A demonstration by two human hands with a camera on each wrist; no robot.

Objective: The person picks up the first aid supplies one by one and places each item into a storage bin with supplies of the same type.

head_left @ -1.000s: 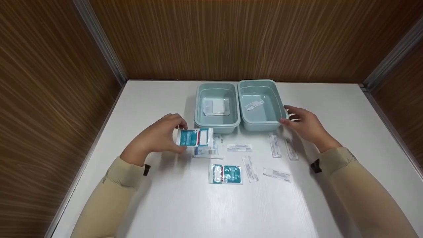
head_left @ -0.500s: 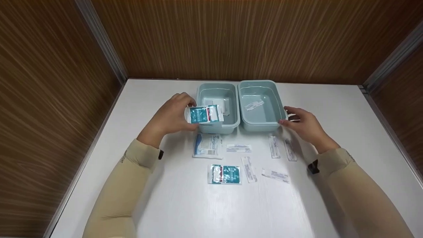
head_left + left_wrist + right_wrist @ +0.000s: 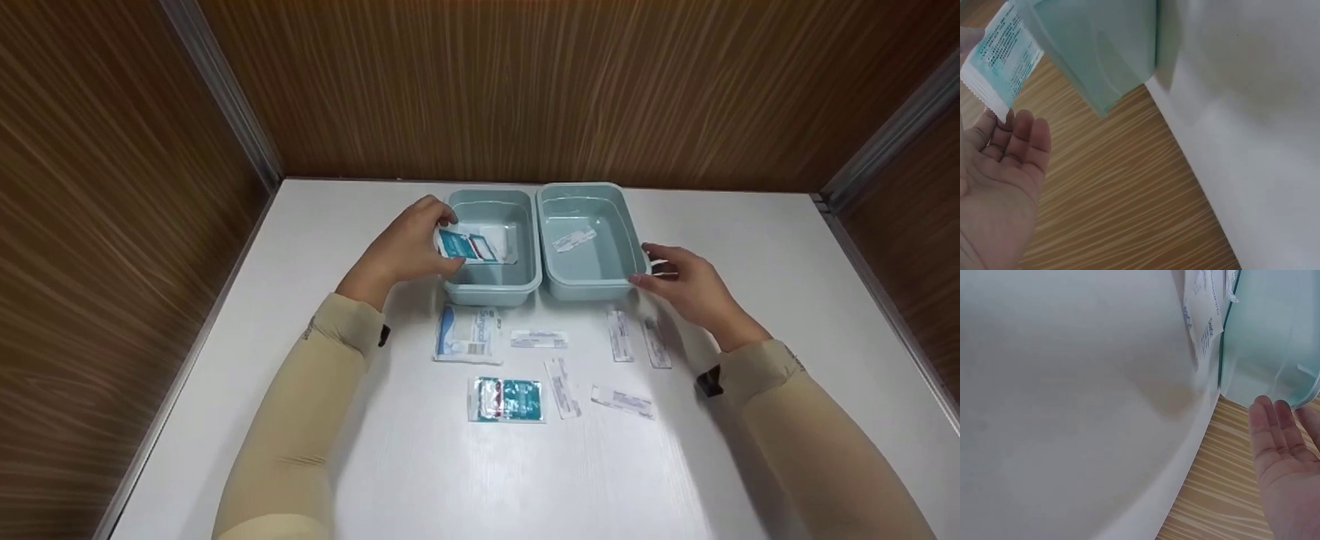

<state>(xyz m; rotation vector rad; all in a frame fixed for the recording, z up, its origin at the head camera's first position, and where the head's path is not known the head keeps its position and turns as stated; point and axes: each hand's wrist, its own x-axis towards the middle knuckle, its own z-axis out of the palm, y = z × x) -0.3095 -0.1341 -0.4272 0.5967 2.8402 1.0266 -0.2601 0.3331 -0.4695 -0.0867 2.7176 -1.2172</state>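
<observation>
In the head view my left hand [image 3: 405, 244] pinches a teal-and-white sealed packet [image 3: 466, 246] by its left end, over the left side of the left pale-green bin [image 3: 491, 289]. The packet [image 3: 1004, 63] shows printed text and a crimped edge in the left wrist view. A flat white packet [image 3: 507, 244] lies in that bin, partly covered. My right hand [image 3: 694, 289] touches the outer right side of the right bin [image 3: 592, 289] with thumb and fingertips. Its fingers [image 3: 1264, 430] look fairly straight in the right wrist view. One narrow white sachet [image 3: 574, 240] lies inside the right bin.
Before the bins lie a blue-and-white packet [image 3: 466, 334], another teal packet [image 3: 517, 400] and several narrow white sachets [image 3: 538, 339]. Brown wood-grain panels [image 3: 480, 90] enclose the white table [image 3: 450, 480] at the back and sides.
My left hand has carried the teal packet from above the blue-and-white packet, forward and rightward, then lower into the left bin's opening. The right hand stays at the right bin.
</observation>
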